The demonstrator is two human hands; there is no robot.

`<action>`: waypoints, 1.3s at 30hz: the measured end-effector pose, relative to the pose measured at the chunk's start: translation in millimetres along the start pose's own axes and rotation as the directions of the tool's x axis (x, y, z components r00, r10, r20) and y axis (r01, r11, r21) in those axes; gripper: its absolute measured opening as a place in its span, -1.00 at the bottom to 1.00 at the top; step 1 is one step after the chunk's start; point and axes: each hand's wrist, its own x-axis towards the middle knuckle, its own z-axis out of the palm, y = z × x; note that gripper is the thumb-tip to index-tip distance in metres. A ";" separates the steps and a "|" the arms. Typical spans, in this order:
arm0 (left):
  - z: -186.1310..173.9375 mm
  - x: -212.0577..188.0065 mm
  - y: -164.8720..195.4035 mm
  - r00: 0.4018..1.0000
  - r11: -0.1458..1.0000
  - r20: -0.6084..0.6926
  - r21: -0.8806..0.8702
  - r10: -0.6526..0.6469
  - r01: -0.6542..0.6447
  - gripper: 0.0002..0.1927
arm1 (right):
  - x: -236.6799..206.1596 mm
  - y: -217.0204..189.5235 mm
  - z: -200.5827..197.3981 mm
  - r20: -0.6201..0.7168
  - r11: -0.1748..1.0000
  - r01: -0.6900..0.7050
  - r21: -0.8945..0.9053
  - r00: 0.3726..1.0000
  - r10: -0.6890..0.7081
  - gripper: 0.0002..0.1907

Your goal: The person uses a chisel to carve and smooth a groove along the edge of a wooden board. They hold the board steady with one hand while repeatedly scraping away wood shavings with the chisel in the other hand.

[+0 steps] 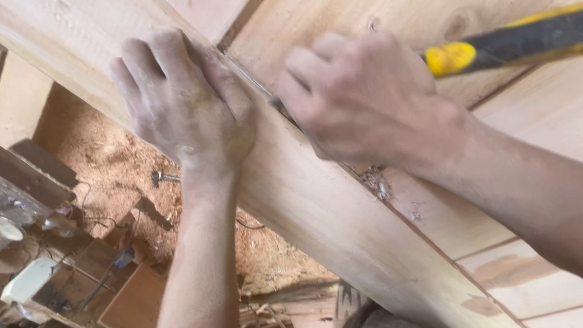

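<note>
A: Two hands work on one long wooden beam (323,203). Where does the beam lie relative to them?

B: The beam runs diagonally, from upper left to lower right, directly beneath both hands. The left hand (184,99) lies flat on its upper face, fingers spread and pressing, grasping nothing. The right hand (363,98) is clenched around a small tool (279,105) at the seam where the beam meets the adjoining wooden panel (555,127).

A: What kind of tool is it?

B: Cannot tell; only a dark tip shows past the fingers.

A: Which hand is nearer the seam?

B: The right hand, touching it. The left hand sits just beside it, on the beam's far side.

A: Other items?

B: A yellow-and-black handle (527,41) lies across the panel behind the right hand. Sawdust (116,165) covers the floor below.
</note>
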 end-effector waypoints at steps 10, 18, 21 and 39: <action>2.4 1.5 -0.9 1.000 1.000 -0.022 -0.004 -0.009 0.009 -0.96 | -58.9 -12.0 -26.2 0.084 0.968 0.015 0.249 0.996 -0.037 -0.84; 5.8 0.9 -4.6 0.998 0.999 -0.058 -0.024 0.030 -0.031 -0.89 | 1.9 23.7 -17.7 -0.037 0.999 0.027 -0.027 0.999 -0.028 -0.84; 1.7 -2.1 -1.5 0.999 0.999 -0.040 -0.016 0.030 -0.030 -0.90 | -1.4 9.4 -1.9 -0.050 0.997 0.082 0.005 0.995 -0.081 -0.84; 6.8 -4.9 -5.7 0.999 0.999 -0.042 -0.028 0.027 -0.028 -0.95 | -181.2 -40.2 -8.6 0.496 0.986 0.066 0.150 0.858 -0.133 -0.75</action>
